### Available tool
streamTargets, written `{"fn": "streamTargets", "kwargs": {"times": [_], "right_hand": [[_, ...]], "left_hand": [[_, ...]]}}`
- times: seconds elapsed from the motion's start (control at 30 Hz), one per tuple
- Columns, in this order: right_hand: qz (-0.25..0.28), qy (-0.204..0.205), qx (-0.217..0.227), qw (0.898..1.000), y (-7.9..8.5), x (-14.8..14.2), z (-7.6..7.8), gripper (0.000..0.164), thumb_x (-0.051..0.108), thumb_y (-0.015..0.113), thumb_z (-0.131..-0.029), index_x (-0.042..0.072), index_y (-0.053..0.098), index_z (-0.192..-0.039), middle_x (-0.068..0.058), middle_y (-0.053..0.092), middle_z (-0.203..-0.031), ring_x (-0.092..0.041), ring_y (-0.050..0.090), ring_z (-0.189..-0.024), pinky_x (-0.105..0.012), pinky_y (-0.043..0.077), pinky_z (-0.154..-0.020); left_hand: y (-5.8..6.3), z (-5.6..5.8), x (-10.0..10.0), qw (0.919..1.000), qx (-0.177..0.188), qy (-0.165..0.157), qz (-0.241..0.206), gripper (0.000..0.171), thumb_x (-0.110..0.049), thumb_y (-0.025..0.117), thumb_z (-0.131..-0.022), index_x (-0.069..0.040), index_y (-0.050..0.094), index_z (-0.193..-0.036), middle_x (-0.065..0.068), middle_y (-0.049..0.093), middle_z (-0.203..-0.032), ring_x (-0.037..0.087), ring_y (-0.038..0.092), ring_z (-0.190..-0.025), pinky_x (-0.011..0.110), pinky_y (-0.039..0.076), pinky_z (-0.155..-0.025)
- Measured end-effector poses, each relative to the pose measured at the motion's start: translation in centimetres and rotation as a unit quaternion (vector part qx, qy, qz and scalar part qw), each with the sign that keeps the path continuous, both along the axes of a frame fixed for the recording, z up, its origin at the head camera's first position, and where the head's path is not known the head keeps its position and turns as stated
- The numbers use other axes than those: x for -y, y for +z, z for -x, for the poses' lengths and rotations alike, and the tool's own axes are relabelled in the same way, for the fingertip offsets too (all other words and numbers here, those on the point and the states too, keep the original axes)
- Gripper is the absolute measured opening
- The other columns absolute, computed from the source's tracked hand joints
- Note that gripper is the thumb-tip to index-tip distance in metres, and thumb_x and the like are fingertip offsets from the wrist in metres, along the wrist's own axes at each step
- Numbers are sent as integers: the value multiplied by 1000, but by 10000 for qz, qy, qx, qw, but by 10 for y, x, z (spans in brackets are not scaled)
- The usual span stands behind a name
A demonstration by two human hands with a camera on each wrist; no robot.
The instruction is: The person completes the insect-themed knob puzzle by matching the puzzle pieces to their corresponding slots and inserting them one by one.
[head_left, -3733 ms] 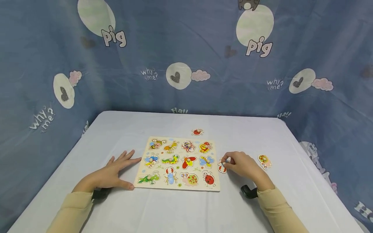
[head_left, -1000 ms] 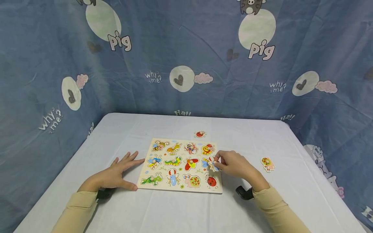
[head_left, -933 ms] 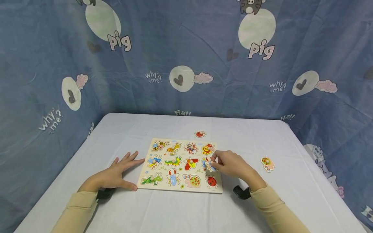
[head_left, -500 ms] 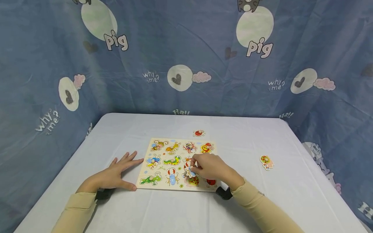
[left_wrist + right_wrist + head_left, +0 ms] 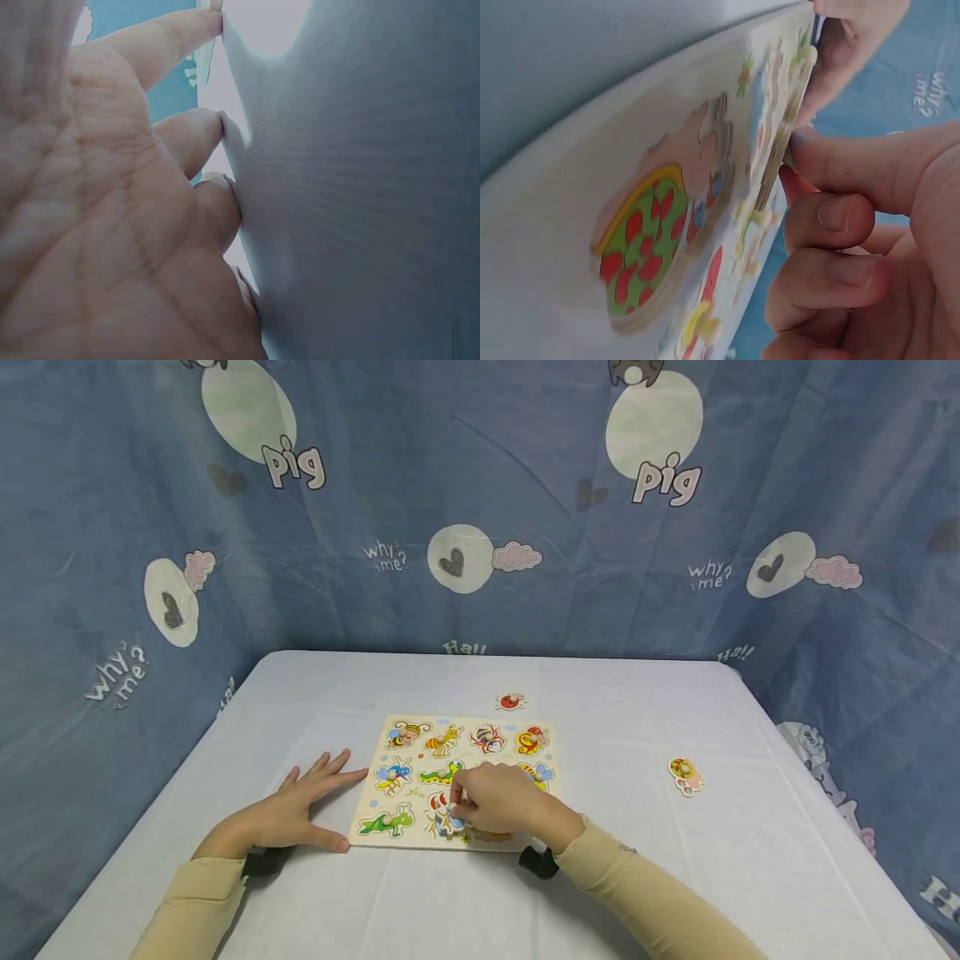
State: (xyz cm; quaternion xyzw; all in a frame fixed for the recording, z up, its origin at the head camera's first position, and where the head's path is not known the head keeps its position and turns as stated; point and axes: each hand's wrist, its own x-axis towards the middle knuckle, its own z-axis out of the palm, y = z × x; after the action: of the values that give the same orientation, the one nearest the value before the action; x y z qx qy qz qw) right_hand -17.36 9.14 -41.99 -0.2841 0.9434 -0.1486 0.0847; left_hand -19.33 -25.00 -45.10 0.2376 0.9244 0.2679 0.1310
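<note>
While the left hand (image 5: 288, 814) lies flat, fingers spread, touching the puzzle board's (image 5: 405, 839) left edge, the right hand (image 5: 498, 802) pinches a beetle piece (image 5: 444, 817). Piece sits lower centre of frame, over the board's bottom row.

Our left hand (image 5: 97, 210) fills the left of the frame, palm toward us, straight fingertips (image 5: 214, 127) pressed against the pale desk (image 5: 360, 210) at right; blue backdrop (image 5: 169, 90) shows upper left.
</note>
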Motion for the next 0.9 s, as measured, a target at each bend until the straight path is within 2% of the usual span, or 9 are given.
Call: {"fn": "streamTargets", "kwargs": {"times": [0.1,0.23,0.33,0.67,0.9], "right_hand": [[-101,54,-40,9999,-2,5,1,10,36,68,-95,29,65,-89,19,58,-70,-1,52,-59,-24,44,-56],[-204,125,-13,9997,-3,9,1,10,37,67,-96,29,66,-90,17,57,-64,-1,53,-59,-24,46,-62],[-229,138,-35,9996,-3,12,0,10,37,68,-96,29,65,-90,15,56,-63,-2,52,-60,-24,45,-60],[-422,126,-197,9988,-5,20,1,10,38,69,-95,30,66,-90,18,60,-77,-2,54,-67,-25,45,-59],[-459,40,-25,9989,-4,23,1,11,39,69,-94,28,66,-92,16,61,-78,-3,55,-67,-25,45,-60]], "left_hand": [[0,0,0,10000,15,2,-28,107,-57,88,-62,-26,42,-154,17,10,-169,49,-5,-154,76,-9,-114],[1,0,0,10000,23,23,-23,107,-58,88,-62,-26,43,-153,17,10,-169,49,-4,-154,76,-9,-114],[1,0,0,10000,26,58,0,107,-58,88,-61,-27,43,-153,16,10,-169,49,-4,-154,76,-10,-114],[-1,0,0,10000,-16,37,45,106,-58,88,-63,-28,42,-154,16,10,-169,48,-3,-154,76,-8,-114],[-1,-2,1,10000,-44,-24,83,105,-59,87,-65,-27,41,-154,16,11,-169,48,-4,-154,77,-8,-114]]}}
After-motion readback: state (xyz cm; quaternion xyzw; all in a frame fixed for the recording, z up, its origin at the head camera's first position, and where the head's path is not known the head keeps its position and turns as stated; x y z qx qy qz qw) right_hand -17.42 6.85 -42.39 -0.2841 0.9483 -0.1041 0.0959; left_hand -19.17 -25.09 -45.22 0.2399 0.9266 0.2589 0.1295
